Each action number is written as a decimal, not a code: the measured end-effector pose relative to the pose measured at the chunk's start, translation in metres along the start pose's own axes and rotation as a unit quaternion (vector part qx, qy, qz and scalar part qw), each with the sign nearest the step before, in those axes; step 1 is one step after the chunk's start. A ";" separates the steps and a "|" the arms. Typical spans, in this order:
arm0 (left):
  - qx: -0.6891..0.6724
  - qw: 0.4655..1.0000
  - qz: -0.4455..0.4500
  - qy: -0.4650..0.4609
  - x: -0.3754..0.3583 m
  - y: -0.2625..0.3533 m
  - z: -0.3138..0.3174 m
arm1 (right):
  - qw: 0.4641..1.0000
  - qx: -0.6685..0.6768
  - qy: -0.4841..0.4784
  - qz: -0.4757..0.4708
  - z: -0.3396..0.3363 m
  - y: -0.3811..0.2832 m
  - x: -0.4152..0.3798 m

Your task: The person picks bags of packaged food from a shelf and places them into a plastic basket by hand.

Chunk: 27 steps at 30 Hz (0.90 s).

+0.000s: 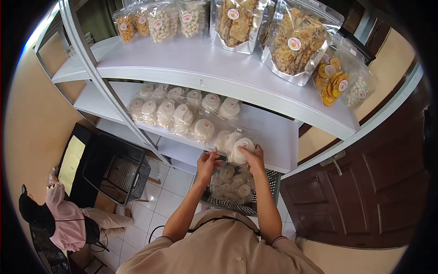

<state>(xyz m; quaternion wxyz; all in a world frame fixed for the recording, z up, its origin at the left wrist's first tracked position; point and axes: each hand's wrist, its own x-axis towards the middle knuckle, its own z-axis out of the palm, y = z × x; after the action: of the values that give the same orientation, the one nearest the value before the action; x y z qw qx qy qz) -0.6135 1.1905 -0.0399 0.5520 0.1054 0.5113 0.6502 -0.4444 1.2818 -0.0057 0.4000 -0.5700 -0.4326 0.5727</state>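
My right hand (pixel 253 157) is closed on a clear packet of round white crackers (pixel 242 150) at the front edge of the middle shelf (pixel 273 132). To its left, my left hand (pixel 208 163) is raised near the shelf edge, thumb up and fingers curled; whether anything is between them is too small to tell. Several similar packets (pixel 183 115) stand in rows on the shelf to the left. Below my hands, a dark basket (pixel 273 185) holds more clear packets of round crackers (pixel 232 185).
The upper shelf (pixel 191 59) bears snack pouches (pixel 296 43). A brown door (pixel 351 196) is at the right. At the left are an empty black basket (pixel 116 169) and a person in a pink top (pixel 68 219) beside a black table with yellow paper (pixel 72 160).
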 end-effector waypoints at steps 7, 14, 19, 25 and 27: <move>0.205 0.952 0.187 0.128 0.003 -0.019 0.026 | 0.975 0.171 -0.136 0.046 -0.080 0.030 -0.054; 0.216 0.965 0.082 0.122 0.016 -0.005 0.039 | 0.989 -0.007 -0.102 0.105 -0.136 0.113 -0.065; 0.203 0.969 0.102 0.092 0.035 -0.026 0.031 | 0.990 0.006 -0.030 0.137 -0.134 0.095 -0.080; 0.086 0.992 0.093 -0.020 0.031 -0.032 0.022 | 0.999 0.045 -0.023 -0.007 -0.132 0.131 -0.070; 0.088 0.991 0.089 -0.050 0.029 -0.033 0.016 | 0.998 -0.006 0.054 0.000 -0.129 0.128 -0.074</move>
<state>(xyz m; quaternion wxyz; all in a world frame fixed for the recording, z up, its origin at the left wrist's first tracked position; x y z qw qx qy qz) -0.5927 1.2187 -0.0706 0.5055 0.2308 0.5273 0.6427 -0.3091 1.1771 -0.1016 0.4193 -0.6028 -0.4136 0.5382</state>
